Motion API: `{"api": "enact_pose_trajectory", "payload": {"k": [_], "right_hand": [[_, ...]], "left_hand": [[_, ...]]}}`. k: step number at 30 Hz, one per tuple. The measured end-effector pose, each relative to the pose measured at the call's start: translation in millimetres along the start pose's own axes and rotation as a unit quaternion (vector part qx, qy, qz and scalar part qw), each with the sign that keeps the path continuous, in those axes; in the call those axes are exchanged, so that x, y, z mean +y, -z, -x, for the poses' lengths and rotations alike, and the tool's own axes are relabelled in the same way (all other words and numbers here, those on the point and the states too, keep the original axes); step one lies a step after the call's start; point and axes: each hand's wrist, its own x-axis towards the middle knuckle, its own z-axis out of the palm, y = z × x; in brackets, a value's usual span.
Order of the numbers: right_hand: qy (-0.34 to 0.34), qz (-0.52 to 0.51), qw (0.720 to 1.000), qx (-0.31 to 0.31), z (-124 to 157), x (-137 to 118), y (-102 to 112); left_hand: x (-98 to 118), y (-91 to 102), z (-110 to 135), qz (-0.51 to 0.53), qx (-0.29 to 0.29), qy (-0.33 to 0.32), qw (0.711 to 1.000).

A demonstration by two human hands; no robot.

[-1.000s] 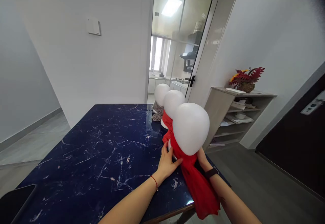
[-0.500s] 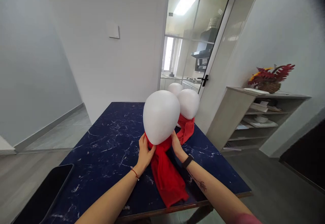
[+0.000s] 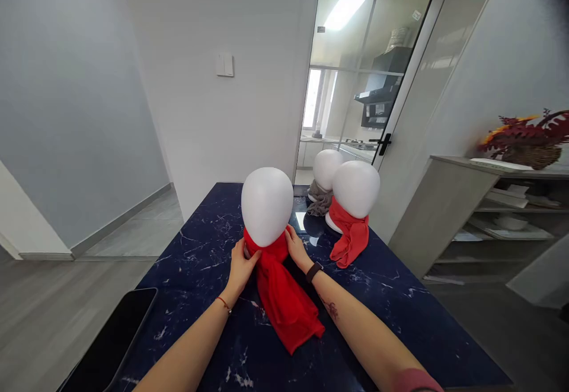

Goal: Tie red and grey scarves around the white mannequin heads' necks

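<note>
A white foam mannequin head [image 3: 267,205] stands on the dark blue marble table [image 3: 200,249] with a red scarf [image 3: 282,297] wrapped round its neck, the loose end trailing toward me. My left hand [image 3: 240,267] grips the base of this head on the left. On the right side my right hand [image 3: 296,248] does the same, fingers curled against the scarf. Behind to the right stands a second white head [image 3: 356,187] wearing its own red scarf [image 3: 351,238]. A third head [image 3: 326,168] with a grey scarf [image 3: 319,199] is farther back.
A dark phone or tablet [image 3: 113,344] lies at the table's near left corner. A shelf unit [image 3: 493,208] with a basket of red flowers [image 3: 527,143] stands to the right. A glass door [image 3: 368,77] to a kitchen is behind the table.
The nearest head with its red scarf has moved from the table's right edge toward the middle, both hands holding it. It now rests on the table, apart from the other two heads.
</note>
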Motion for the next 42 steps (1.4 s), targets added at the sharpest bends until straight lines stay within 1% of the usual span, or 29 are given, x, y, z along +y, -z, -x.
{"api": "enact_pose_trajectory", "payload": {"k": [3, 6, 8, 11, 14, 18, 20, 22, 23, 24, 25, 28, 29, 31, 34, 38, 40, 42], "right_hand": [[-0.007, 0.067, 0.997, 0.038, 2.5, 0.7, 0.7], [-0.032, 0.1, 0.992, 0.073, 10.5, -1.4, 0.7], [-0.041, 0.104, 0.991, 0.08, 17.0, -4.0, 1.0], [-0.041, 0.079, 0.994, 0.064, 24.7, -7.5, 1.6], [-0.031, 0.064, 0.997, 0.044, 26.9, -8.4, 2.0], [-0.029, 0.069, 0.996, 0.041, 27.1, -9.8, 1.4], [-0.025, 0.085, 0.993, 0.073, 30.4, -13.8, 1.3], [-0.007, 0.114, 0.986, 0.126, 37.3, -20.7, 2.3], [0.009, 0.125, 0.982, 0.141, 42.0, -24.9, 3.3], [0.03, 0.131, 0.981, 0.138, 47.2, -29.4, 4.6], [0.054, 0.134, 0.983, 0.114, 52.7, -34.0, 6.0], [0.12, 0.136, 0.983, -0.021, 67.3, -44.7, 10.1], [0.132, 0.139, 0.98, -0.059, 70.7, -46.9, 10.8], [0.141, 0.147, 0.973, -0.111, 74.6, -48.9, 11.2], [0.142, 0.162, 0.964, -0.153, 75.3, -49.1, 10.7], [0.155, 0.198, 0.95, -0.186, 72.3, -49.6, 15.5], [0.16, 0.222, 0.942, -0.193, 69.3, -49.4, 21.2], [0.163, 0.237, 0.94, -0.185, 65.1, -47.9, 27.9]], "left_hand": [[-3.5, 1.3, 1.5, 0.052, -0.009, 0.01, 0.999], [-2.1, 2.8, 3.3, 0.102, -0.025, 0.031, 0.994], [0.2, 2.7, 4.3, 0.14, -0.041, 0.052, 0.988], [1.7, 1.2, 4.8, 0.18, -0.056, 0.075, 0.979], [-1.3, -0.2, 3.5, 0.185, -0.057, 0.081, 0.978], [-8.9, 0.3, 0.4, 0.179, -0.074, 0.065, 0.979], [-12.0, 1.4, -0.5, 0.165, -0.082, 0.054, 0.981], [-13.6, 2.8, -0.6, 0.154, -0.083, 0.048, 0.983], [-13.9, 3.5, -0.5, 0.153, -0.081, 0.049, 0.984], [-13.8, 4.3, -0.4, 0.15, -0.077, 0.053, 0.984], [-13.4, 5.0, -0.3, 0.144, -0.072, 0.059, 0.985], [-10.6, 6.8, -0.6, 0.12, -0.061, 0.081, 0.988], [-9.2, 7.3, -0.7, 0.113, -0.059, 0.087, 0.988], [-6.1, 8.2, -0.8, 0.106, -0.054, 0.092, 0.989], [-2.1, 9.3, -0.4, 0.112, -0.058, 0.09, 0.988], [-3.0, 12.4, -1.5, 0.107, -0.059, 0.085, 0.989], [-6.1, 15.2, -3.5, 0.089, -0.042, 0.08, 0.992], [-9.8, 18.3, -5.7, 0.06, -0.024, 0.076, 0.995]]}}
